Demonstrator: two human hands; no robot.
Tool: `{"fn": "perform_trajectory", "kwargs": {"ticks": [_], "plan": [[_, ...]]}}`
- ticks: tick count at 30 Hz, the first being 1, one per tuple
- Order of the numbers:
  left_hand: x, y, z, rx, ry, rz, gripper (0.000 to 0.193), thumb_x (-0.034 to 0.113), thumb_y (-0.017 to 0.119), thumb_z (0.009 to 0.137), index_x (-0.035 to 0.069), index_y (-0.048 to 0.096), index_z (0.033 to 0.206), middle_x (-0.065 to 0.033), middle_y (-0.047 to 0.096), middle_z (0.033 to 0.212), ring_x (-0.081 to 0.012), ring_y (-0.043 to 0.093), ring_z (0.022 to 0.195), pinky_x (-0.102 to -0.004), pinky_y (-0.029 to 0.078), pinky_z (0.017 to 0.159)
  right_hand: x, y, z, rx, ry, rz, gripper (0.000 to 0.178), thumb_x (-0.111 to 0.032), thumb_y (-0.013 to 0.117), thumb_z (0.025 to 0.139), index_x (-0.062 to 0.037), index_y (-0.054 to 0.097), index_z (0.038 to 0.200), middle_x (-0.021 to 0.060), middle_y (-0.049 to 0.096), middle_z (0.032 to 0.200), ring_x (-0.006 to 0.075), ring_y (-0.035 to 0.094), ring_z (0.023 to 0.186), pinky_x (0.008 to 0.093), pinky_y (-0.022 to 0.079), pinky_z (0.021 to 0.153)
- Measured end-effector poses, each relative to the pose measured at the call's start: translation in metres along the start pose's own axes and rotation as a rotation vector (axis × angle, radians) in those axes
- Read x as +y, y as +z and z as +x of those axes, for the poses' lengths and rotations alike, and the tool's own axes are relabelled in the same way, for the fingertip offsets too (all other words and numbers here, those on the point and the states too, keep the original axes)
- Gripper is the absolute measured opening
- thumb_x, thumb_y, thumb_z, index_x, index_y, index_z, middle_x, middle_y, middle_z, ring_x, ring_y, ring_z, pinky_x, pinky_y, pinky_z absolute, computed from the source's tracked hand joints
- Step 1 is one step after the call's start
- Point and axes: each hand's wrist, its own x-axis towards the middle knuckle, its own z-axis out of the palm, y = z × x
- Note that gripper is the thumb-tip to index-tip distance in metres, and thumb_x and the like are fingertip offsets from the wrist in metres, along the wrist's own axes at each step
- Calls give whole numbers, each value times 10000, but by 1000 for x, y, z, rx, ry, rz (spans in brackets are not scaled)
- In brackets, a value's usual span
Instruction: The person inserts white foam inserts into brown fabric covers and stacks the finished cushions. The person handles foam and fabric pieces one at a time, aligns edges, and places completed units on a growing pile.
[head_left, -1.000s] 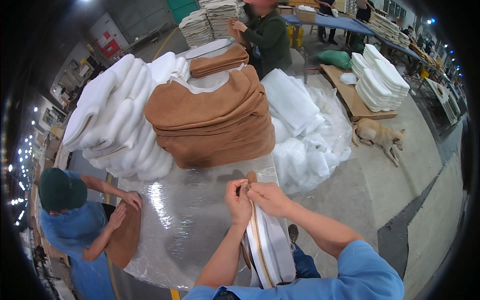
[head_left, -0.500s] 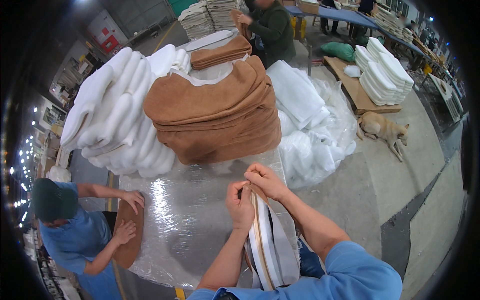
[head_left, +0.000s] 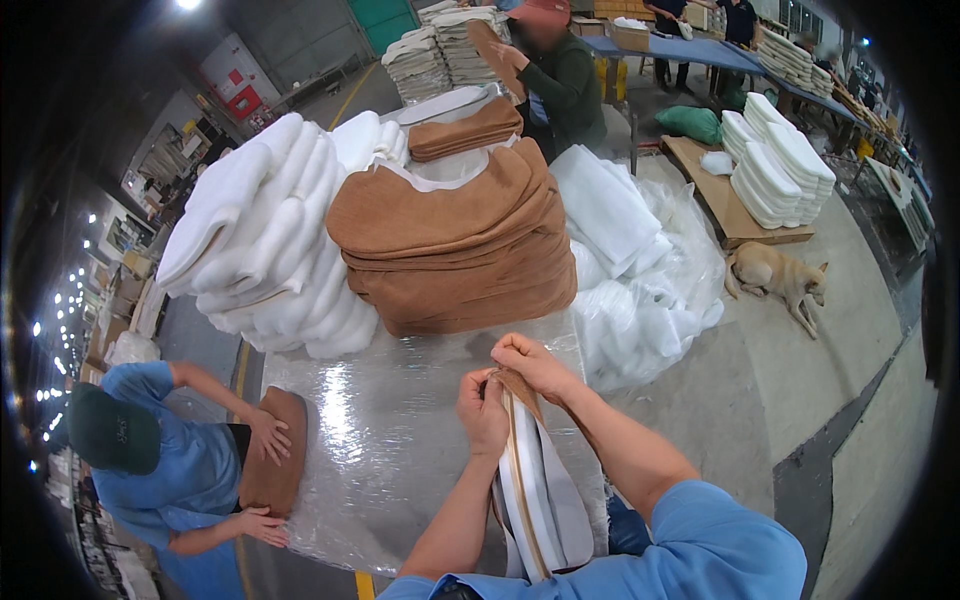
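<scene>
A long zippered cushion cover [head_left: 527, 480] hangs in front of me, with brown fabric at its top end, a pale grey underside and a brown-edged zipper strip running down it. My left hand [head_left: 486, 415] is closed, pinching the cover's top end at the zipper. Close beside it, my right hand [head_left: 535, 366] grips the brown edge at the same end. Whatever lies between the fingertips is hidden. Just beyond my hands rises a tall stack of brown fabric covers [head_left: 455, 240].
The table [head_left: 390, 440] is wrapped in clear plastic. White padded pieces [head_left: 265, 235] are heaped at its far left, with bagged white padding [head_left: 640, 290] at the right. A co-worker [head_left: 170, 450] at left presses a brown piece [head_left: 272, 455]; another person [head_left: 560, 90] stands behind. A dog [head_left: 778, 277] lies right.
My hands stay pinched at the cover's end, barely shifted. The view has tilted slightly, moving the scene down and right. The left co-worker's hands have spread apart on the brown piece.
</scene>
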Motion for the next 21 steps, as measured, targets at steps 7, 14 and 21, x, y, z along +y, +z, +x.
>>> {"fn": "perform_trajectory", "kwargs": {"ticks": [7,14,21], "plan": [[-2,0,-1,6,-24,-95,84,107,620,1082,29,641,1057,16,647,963,-56,568,873,-230,488,803,6,17,4,153,-154,-403,244,-288,650,1030,-45,658,1024,4,639,922,132,576,861,315,483,760],[2,-10,4,11,13,29,37,61,633,1051,26,641,1056,16,645,957,-56,566,867,-235,487,787,-6,4,-2,-69,72,188,305,-351,540,1091,-81,682,1092,9,637,1058,116,558,996,280,471,906],[1,0,2,2,30,79,34,51,630,1044,22,640,1058,8,642,954,-63,570,864,-242,490,787,2,2,-3,8,-54,-103,275,-327,591,1070,-62,663,1091,7,630,960,126,571,908,292,485,840]]}}
